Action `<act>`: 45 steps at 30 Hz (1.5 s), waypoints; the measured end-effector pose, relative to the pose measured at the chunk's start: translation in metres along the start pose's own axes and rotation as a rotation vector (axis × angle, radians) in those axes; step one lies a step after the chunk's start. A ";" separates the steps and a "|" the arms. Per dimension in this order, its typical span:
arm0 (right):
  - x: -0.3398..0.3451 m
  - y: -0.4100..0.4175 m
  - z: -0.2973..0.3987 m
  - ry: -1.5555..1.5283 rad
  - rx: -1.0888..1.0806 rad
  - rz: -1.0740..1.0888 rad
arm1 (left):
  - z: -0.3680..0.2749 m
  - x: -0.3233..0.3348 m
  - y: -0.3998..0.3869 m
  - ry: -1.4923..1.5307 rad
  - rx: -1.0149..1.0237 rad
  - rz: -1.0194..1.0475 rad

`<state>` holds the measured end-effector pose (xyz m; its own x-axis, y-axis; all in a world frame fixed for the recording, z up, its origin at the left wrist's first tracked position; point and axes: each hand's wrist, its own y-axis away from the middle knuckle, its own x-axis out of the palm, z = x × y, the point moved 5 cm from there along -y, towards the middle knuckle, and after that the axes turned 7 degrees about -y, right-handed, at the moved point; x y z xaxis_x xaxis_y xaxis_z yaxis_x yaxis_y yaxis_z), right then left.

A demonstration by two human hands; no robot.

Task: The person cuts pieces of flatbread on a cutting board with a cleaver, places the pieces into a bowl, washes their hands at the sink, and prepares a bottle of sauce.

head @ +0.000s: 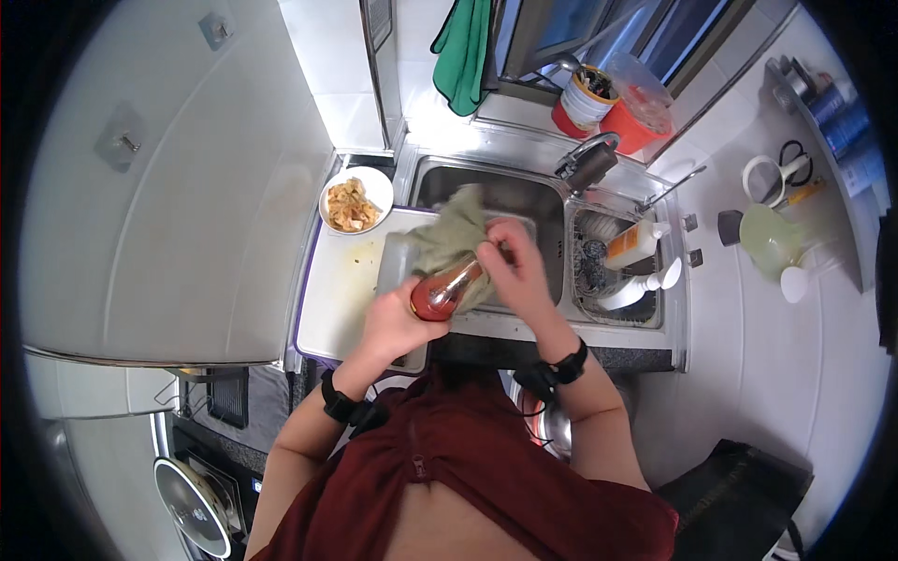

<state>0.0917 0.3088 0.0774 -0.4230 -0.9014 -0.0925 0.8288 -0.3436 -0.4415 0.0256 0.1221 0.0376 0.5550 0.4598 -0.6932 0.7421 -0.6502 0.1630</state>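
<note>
A glass bottle of red sauce (442, 289) lies tilted in my left hand (400, 319), its base towards me. My fingers wrap around its lower part. At the neck end, my right hand (518, 270) has its fingers curled on a grey-green cloth (452, 228). The cloth is blurred and spreads behind the bottle; the bottle's mouth is hidden by my fingers. Both hands are over the edge between a white cutting board (337, 294) with a purple rim and the steel sink (551, 270). A flat greyish thing (397, 259) is partly covered by the cloth.
A white dish (382, 186) of cooked food stands at the board's far corner. Beyond the sink are a faucet (589, 165) and a red container (635, 130). Bottles, among them a white one (635, 245), stand in the small right basin. A green towel (461, 59) hangs behind.
</note>
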 end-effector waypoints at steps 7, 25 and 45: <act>0.027 0.002 -0.006 0.651 0.204 0.063 | 0.003 -0.008 0.011 -0.281 0.026 -0.063; 0.017 0.023 0.039 0.326 -0.141 0.234 | 0.011 0.035 0.031 0.509 0.151 0.716; -0.004 0.013 0.012 -0.847 0.873 -0.001 | -0.014 0.007 0.028 0.554 0.165 0.413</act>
<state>0.1082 0.3043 0.0829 -0.3213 -0.6754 0.6637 0.9344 -0.1123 0.3380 0.0556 0.1157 0.0477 0.9208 0.3671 -0.1315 0.3872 -0.9008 0.1965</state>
